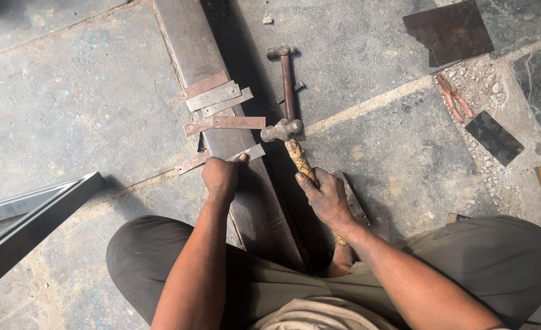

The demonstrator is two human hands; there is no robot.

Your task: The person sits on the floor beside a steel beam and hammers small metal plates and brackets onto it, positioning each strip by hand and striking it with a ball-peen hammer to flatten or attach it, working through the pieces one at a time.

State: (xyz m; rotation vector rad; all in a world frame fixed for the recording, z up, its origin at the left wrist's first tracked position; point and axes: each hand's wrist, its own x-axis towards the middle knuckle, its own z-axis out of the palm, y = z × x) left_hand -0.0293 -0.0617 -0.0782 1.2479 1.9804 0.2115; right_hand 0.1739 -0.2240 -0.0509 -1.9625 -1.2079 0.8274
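Two hands busy, left hand [220, 177] on metal strip [221, 160], right hand [325, 198] w/ hammer [284, 132]

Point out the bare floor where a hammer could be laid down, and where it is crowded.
Bare concrete lies left of the long rusty steel bar, above the grey angle section. Another free patch sits between the second hammer and the red-handled pliers. Crowded: flat metal strips on the bar, where the left hand pins one and the right hand grips a wooden-handled hammer.

second hammer [287, 73] | red-handled pliers [452, 96] | dark metal sheet [449, 30] | angle bar [29, 214]
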